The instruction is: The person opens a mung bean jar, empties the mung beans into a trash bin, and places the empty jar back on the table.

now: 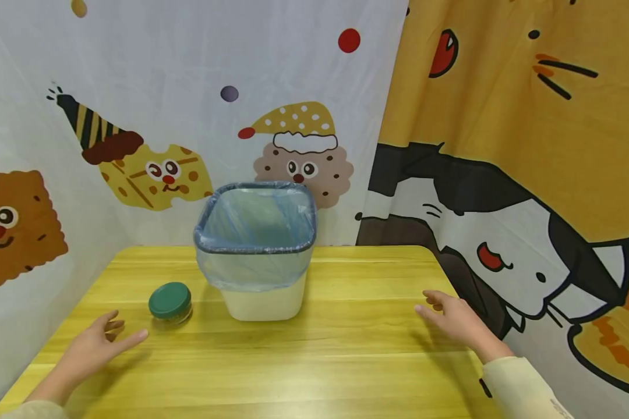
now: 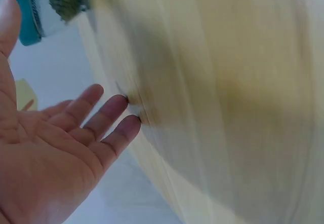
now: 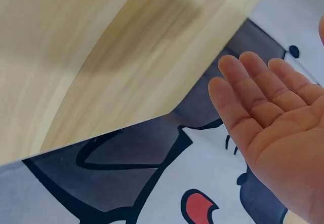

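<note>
A small glass jar with a green lid (image 1: 170, 301) stands on the left part of the table. In the left wrist view the jar (image 2: 50, 3) shows something green and bumpy inside its clear wall. My left hand (image 1: 90, 349) is just in front and to the left of it, fingers loosely extended, thumb pointing toward the jar, holding nothing. Near the table's right edge hovers my right hand (image 1: 453, 317), its fingers relaxed and nothing in them. A cream bin (image 1: 264, 302) lined with a translucent blue bag (image 1: 257, 270) stands upright between the hands, farther back.
The wooden table (image 1: 346, 361) has light planks and rounded corners. Behind it hangs a white cloth (image 1: 162, 58) with cartoon snacks; at the right, a yellow curtain (image 1: 482, 116) with cartoon animals falls close along the table's edge.
</note>
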A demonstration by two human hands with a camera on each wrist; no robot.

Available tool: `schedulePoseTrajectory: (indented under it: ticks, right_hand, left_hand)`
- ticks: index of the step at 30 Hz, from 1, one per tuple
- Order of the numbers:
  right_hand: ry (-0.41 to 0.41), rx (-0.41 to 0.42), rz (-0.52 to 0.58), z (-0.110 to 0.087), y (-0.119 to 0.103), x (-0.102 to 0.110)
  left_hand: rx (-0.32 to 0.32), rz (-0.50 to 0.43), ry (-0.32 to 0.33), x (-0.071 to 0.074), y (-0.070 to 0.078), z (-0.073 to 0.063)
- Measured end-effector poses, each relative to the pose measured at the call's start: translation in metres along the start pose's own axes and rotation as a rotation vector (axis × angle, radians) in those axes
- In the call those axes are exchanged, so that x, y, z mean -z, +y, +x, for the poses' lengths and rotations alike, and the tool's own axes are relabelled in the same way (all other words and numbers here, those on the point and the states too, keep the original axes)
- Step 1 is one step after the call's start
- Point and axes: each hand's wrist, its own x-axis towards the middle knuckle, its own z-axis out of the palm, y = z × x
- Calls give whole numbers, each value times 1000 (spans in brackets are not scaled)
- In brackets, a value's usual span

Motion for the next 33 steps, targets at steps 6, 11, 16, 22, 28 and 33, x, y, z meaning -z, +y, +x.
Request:
schedulePoseTrajectory:
  ticks: [6,11,16,22,28,33]
  right_hand:
    - [-1,7,92,-13,-9,-2]
    - [-15,-7,113,-16,-10,-4]
    - [-14,-19,130,-17,-8,-6]
    - [-33,-31,149,-20,-9,-4]
    - [-33,-24,140,-20,-10,-2]
    - [-31,-25,147,-22,-10,-2]
  left_hand:
    - [36,-57,36,-9,9,1]
    - [50,-109,44,-15,14,4]
    - [46,-143,49,-20,16,7]
    - [25,-147,81,-26,20,12]
    - [14,-186,97,-34,25,17]
    - [11,-218,108,-37,30,20]
